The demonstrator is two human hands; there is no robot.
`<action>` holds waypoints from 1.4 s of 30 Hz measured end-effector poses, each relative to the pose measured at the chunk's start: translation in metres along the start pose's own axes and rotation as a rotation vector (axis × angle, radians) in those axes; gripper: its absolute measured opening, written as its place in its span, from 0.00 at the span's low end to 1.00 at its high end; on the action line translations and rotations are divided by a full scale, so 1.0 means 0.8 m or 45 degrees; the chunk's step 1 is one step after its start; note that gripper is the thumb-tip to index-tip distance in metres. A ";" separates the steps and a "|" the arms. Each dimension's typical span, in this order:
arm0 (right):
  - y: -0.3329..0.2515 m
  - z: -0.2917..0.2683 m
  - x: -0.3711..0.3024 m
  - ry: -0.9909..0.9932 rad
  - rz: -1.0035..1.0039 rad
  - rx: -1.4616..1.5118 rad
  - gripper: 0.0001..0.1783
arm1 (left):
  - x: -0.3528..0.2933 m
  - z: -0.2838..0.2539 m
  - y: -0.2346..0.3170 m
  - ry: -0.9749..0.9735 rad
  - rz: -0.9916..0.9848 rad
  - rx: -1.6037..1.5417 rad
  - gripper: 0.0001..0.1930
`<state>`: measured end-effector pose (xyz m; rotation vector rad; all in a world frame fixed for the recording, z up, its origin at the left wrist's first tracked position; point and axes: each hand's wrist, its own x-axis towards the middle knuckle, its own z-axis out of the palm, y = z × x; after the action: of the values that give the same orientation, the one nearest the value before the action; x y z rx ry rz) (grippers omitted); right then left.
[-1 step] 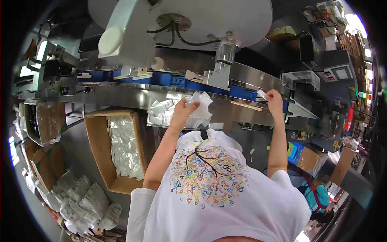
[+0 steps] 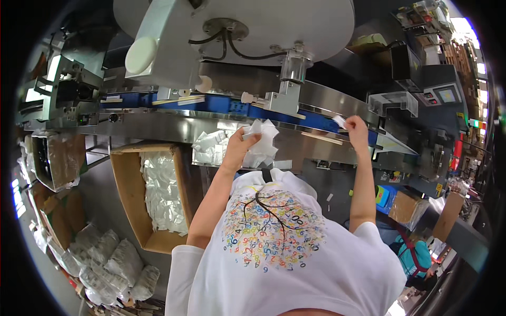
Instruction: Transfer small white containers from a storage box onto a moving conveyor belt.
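Note:
My left hand is closed on a stack of small white packets at the near side of the conveyor. Beside it, a heap of similar white packets lies on the metal ledge. Out to the right, my right hand pinches a single white packet by one end, over the blue conveyor. Pale thin sticks lie in the blue channel farther left. Whether the packet touches the conveyor I cannot tell.
A cardboard box filled with white packets stands at lower left, near clear bags. A large white machine housing hangs over the conveyor, with a metal bracket below. A control box is at right.
The blue conveyor and the sticks on it have shifted slightly right. The packet in my right hand has tilted a little. My left hand stays in place.

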<state>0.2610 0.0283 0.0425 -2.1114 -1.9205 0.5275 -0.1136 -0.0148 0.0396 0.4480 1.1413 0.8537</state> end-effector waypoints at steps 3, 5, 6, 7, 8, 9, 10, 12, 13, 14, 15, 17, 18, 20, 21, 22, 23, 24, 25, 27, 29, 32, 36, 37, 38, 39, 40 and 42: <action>-0.030 0.033 0.013 -0.128 0.022 0.418 0.08 | 0.011 0.009 -0.005 -0.037 -0.111 -0.124 0.15; -0.068 0.055 0.018 0.048 -0.299 -0.183 0.10 | 0.015 0.010 -0.010 0.007 -0.154 -0.205 0.15; -0.092 0.064 0.015 0.043 -0.307 -0.171 0.10 | 0.017 0.007 -0.014 0.001 -0.157 -0.220 0.16; -0.122 0.067 0.011 -0.035 -0.066 0.264 0.12 | 0.020 0.003 -0.016 -0.003 -0.154 -0.241 0.16; -0.144 0.072 0.003 -0.114 0.188 0.692 0.13 | 0.019 0.003 -0.016 -0.014 -0.146 -0.247 0.16; -0.155 0.082 -0.003 -0.322 0.211 0.919 0.15 | 0.019 0.002 -0.013 -0.007 -0.141 -0.248 0.16; -0.166 0.093 -0.012 -0.535 0.237 1.141 0.16 | 0.014 0.004 -0.007 -0.021 -0.120 -0.185 0.17; -0.200 0.093 -0.026 -0.719 0.265 1.156 0.15 | 0.003 0.007 -0.001 -0.023 -0.100 -0.130 0.18; -0.203 0.100 -0.027 -0.763 0.269 1.169 0.14 | 0.001 0.009 0.004 0.056 -0.062 -0.061 0.18; -0.204 0.102 -0.028 -0.767 0.263 1.166 0.14 | -0.001 0.009 0.006 0.134 -0.024 0.007 0.18; -0.204 0.103 -0.029 -0.693 0.288 1.049 0.13 | -0.002 0.009 0.006 0.138 -0.019 0.003 0.18; -0.209 0.103 -0.032 -0.624 0.306 0.930 0.12 | -0.006 0.006 0.006 0.133 0.013 -0.034 0.16; -0.210 0.103 -0.033 -0.649 0.384 1.008 0.11 | -0.004 0.005 0.002 0.135 0.015 -0.037 0.16; -0.207 0.101 -0.040 -0.674 0.463 1.080 0.10 | -0.002 0.008 -0.006 0.228 0.118 0.032 0.14; -0.201 0.103 -0.046 -0.705 0.437 1.075 0.11 | -0.002 0.007 -0.009 0.225 0.118 0.029 0.14; -0.194 0.101 -0.048 -0.731 0.413 1.072 0.11 | -0.001 0.009 -0.008 0.263 0.144 -0.051 0.14; -0.187 0.097 -0.047 -0.721 0.417 1.070 0.11 | 0.000 0.011 -0.006 0.298 0.169 -0.131 0.14; -0.178 0.090 -0.045 -0.569 0.452 0.987 0.12 | 0.000 0.011 -0.003 0.287 0.167 -0.130 0.14; -0.164 0.081 -0.043 -0.419 0.488 0.902 0.13 | -0.001 0.013 0.001 0.288 0.104 -0.155 0.14; -0.102 0.074 -0.021 -0.073 0.594 0.976 0.16 | 0.002 0.018 -0.002 0.288 0.043 -0.176 0.14; 0.032 0.093 -0.005 0.145 0.581 0.545 0.19 | 0.015 0.028 -0.020 0.138 0.059 -0.086 0.14; 0.019 0.078 -0.019 0.711 0.226 -0.829 0.23 | 0.029 0.040 -0.032 0.070 0.209 0.427 0.15; -0.122 0.085 -0.050 -0.087 0.403 0.977 0.20 | 0.020 0.077 -0.033 0.105 0.239 0.207 0.15; -0.153 0.075 -0.055 -0.322 0.387 0.770 0.16 | 0.022 0.077 -0.040 0.100 0.230 0.215 0.15; -0.154 0.082 -0.055 -0.483 0.574 0.852 0.16 | 0.025 0.081 -0.042 0.155 0.249 0.307 0.19; -0.147 0.084 -0.056 -0.471 0.583 0.858 0.16 | 0.028 0.085 -0.044 0.209 0.269 0.397 0.23; -0.143 0.083 -0.058 -0.334 0.444 0.817 0.15 | 0.028 0.090 -0.043 0.196 0.264 0.406 0.23; -0.130 0.073 -0.057 -0.231 0.256 0.701 0.10 | 0.027 0.102 -0.043 0.215 0.220 0.342 0.22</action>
<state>0.1387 -0.0096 0.0367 -1.9369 -1.4196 1.1709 -0.0226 -0.0103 0.0336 0.7143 1.3962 0.9035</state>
